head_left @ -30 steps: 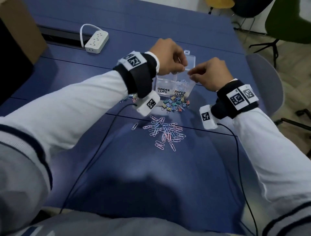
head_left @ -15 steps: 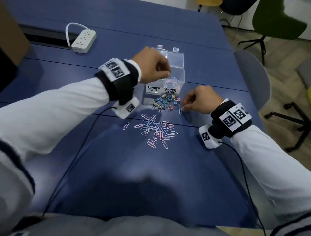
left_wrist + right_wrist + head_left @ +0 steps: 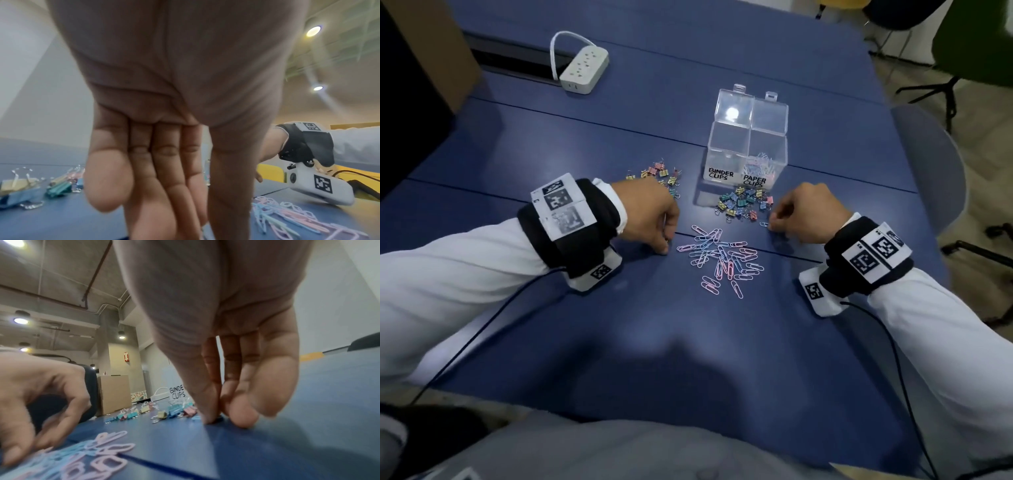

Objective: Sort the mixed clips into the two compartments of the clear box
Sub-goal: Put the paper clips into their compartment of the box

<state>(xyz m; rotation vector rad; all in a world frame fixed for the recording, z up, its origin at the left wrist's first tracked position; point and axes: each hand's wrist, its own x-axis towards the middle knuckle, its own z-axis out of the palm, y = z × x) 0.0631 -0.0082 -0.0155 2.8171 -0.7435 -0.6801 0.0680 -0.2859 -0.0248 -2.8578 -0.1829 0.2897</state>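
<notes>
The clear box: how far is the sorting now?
Done: the clear box holds some paper clips, only in its PAPER CLIPS side; the BINDER CLIPS side looks empty. In hand: the right hand pinches a blue paper clip on the table. Left: the paper clip pile and both binder clip piles.

The clear box bears 2 handwritten labels — "BINDER CLIPS" on its left compartment, "PAPER CLIPS" on its right.

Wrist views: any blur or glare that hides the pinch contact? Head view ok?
Left wrist view: left hand fills the frame, fingertips soft, contact hidden. Right wrist view: right hand sharp at the thumb tip, foreground paper clips blurred. Head view: sharp, glare spot on the clear box lid.
</notes>
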